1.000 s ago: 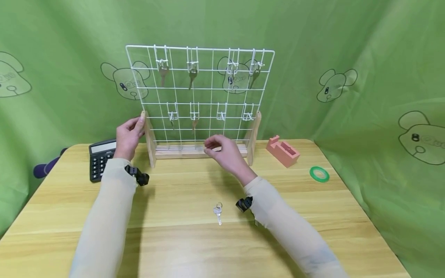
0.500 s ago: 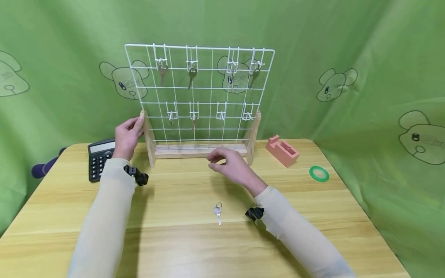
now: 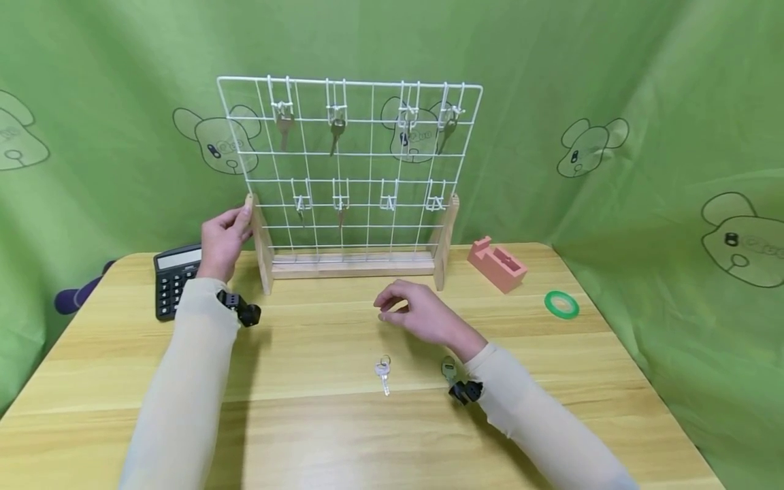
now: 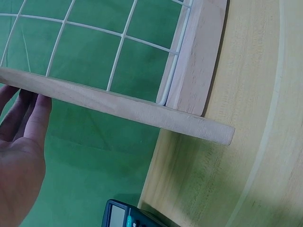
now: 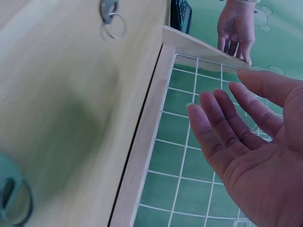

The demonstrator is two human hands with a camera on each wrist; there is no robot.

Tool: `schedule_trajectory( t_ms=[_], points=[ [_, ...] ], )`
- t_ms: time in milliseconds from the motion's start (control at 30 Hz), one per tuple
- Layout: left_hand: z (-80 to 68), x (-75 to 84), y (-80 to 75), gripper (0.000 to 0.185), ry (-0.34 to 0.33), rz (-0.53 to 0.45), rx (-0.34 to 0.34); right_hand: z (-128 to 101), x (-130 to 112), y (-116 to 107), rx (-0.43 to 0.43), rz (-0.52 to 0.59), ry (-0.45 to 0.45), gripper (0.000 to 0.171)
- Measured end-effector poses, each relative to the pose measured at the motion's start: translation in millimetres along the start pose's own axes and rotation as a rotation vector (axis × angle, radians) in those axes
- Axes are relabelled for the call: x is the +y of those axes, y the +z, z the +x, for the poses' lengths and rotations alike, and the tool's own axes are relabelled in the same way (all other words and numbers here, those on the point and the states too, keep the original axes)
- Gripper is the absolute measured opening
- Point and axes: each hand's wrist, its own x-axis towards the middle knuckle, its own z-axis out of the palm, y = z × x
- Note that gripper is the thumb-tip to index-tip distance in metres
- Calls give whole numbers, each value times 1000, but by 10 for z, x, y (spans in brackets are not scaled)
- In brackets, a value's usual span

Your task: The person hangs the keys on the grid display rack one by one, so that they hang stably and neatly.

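A white wire grid rack stands in a wooden base, with keys hanging from its upper hooks, such as a dark key, and from the two left lower hooks. My left hand pinches the top of the rack's left wooden upright; in the left wrist view its fingers reach behind the wood. Over the table, in front of the rack, my right hand holds nothing, its fingers loosely bent. Nearer lie a silver key with a ring and a greenish key beside the right wrist.
A black calculator lies left of the rack, partly behind the left forearm. To the right are a pink tape dispenser and a green tape roll. Green cloth hangs behind the wooden table.
My right hand has drawn back from the rack, toward me and slightly right. The greenish key by its wrist has come into clearer view. My left hand stays on the upright.
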Motion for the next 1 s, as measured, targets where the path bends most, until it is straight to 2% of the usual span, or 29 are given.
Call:
schedule_trajectory(
  t_ms=[667, 1000],
  points=[
    [-8, 10, 4, 54, -18, 6, 9, -208, 220, 155, -223, -30, 10, 22],
    [-14, 19, 4, 56, -20, 11, 13, -215, 268, 228, -275, -99, -5, 19]
  ],
)
